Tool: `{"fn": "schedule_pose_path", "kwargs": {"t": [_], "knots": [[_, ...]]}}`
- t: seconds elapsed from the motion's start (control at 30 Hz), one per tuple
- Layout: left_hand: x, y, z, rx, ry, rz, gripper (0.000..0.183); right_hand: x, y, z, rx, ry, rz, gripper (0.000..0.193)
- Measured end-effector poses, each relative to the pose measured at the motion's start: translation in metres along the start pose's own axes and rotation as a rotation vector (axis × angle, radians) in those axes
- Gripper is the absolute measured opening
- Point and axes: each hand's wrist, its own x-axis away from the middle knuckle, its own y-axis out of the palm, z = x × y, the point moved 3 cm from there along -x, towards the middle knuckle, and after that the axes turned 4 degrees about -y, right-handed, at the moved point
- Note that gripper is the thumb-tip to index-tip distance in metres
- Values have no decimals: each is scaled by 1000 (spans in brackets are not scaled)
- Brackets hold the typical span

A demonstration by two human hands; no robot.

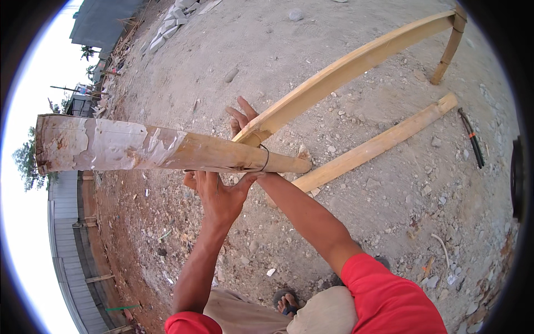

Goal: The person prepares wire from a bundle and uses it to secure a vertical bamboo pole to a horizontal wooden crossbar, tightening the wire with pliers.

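Note:
A thick, pale wooden post [200, 149] with peeling, whitish patches crosses in front of me. A thin dark wire loop [266, 158] circles it near its narrower end. My left hand [216, 192] grips the near side of the post, thumb stretched toward the wire and some fingertips hidden behind the wood. My right forearm passes under the post, and my right hand [242, 115] shows on the far side with its fingers apart, beside the end of a long wooden plank [345, 75]. That plank meets the post near the wire. The post hides my right palm.
The plank's far end joins another upright post [449, 47]. A loose wooden plank [384, 139] lies on the stony ground, with dark-handled pincers [471, 138] to its right. Grey blocks [168, 23] are piled far off; a corrugated metal fence [75, 239] stands at left.

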Motion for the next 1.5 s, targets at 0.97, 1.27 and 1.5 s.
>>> {"fn": "schedule_pose_path", "kwargs": {"t": [0.97, 1.27, 1.5], "knots": [[6, 6, 2, -22, -44, 42, 81, 94, -67, -179, 474, 720, -320, 28], [2, 5, 5, -80, 2, 61, 79, -39, -82, -68, 366, 767, -551, 43], [2, 4, 5, -11, -8, 63, 78, -45, -37, -68, -226, 678, -823, 53]]}}
